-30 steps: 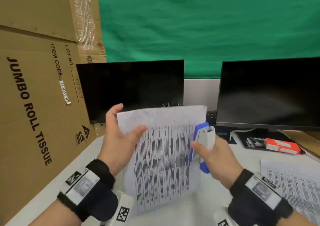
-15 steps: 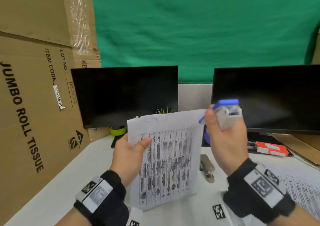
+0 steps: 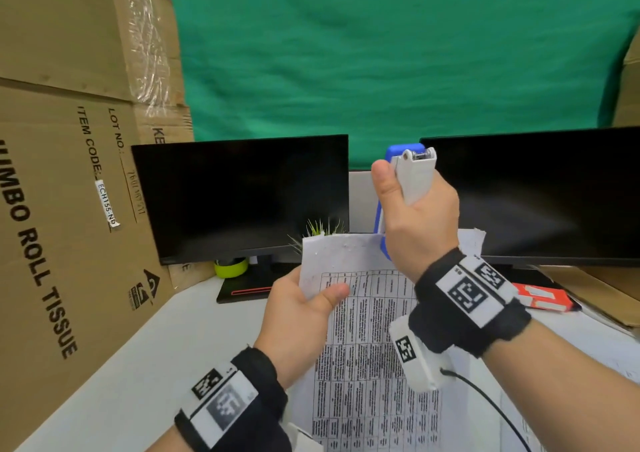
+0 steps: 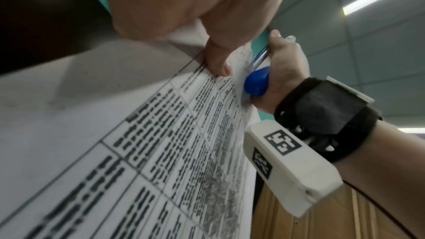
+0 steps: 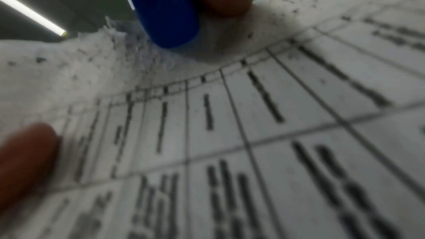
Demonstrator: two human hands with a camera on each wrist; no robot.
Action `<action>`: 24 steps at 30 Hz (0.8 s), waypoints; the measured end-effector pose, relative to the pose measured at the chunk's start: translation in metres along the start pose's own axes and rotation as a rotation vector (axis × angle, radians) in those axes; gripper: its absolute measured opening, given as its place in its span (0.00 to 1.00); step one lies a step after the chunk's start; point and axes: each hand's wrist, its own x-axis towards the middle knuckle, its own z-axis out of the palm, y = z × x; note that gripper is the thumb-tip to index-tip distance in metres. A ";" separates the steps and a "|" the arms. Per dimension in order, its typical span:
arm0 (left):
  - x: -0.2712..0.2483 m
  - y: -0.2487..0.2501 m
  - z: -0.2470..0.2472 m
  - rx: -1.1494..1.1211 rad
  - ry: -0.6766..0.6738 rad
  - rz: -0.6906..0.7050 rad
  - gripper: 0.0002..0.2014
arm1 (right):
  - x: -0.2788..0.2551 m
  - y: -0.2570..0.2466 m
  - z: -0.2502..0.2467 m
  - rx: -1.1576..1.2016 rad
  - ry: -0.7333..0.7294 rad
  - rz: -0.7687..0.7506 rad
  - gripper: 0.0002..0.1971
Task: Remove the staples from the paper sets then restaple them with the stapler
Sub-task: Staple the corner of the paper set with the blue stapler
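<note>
Fingers of the right hand [image 3: 417, 216] are wrapping round the stapler [image 3: 412, 178], thumb pressing along its white body, so this grip is clamped on the tool. The stapler is standing nearly upright, blue nose down, and that nose is meeting the top edge of the paper set [image 3: 367, 330], toward the set's right corner. In the right wrist view the blue nose [image 5: 168, 14] is sitting on the top margin, just above the printed table. Whether the paper is actually between the stapler's halves cannot be told from these views.

The left hand [image 3: 298, 320] is pinching the paper set at its upper left, thumb on the printed face and fingers behind, holding the sheets up off the bench [image 3: 145, 365], in front of the two dark monitors.

The top margin beside the stapler is looking torn, frayed and speckled with small holes, which suggests the old staple is already out of this set and restapling is the step in hand; no new staple is visible yet. Right of the held set, more printed sheets [image 3: 568, 354] are lying on the bench. Whether those are done or waiting cannot be judged. An orange box [image 3: 540, 297] is lying beyond them, under the right monitor.
</note>
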 end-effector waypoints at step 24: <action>0.081 -0.111 -0.078 0.109 0.206 -0.539 0.12 | -0.051 0.244 -0.048 -0.983 -0.838 0.934 0.19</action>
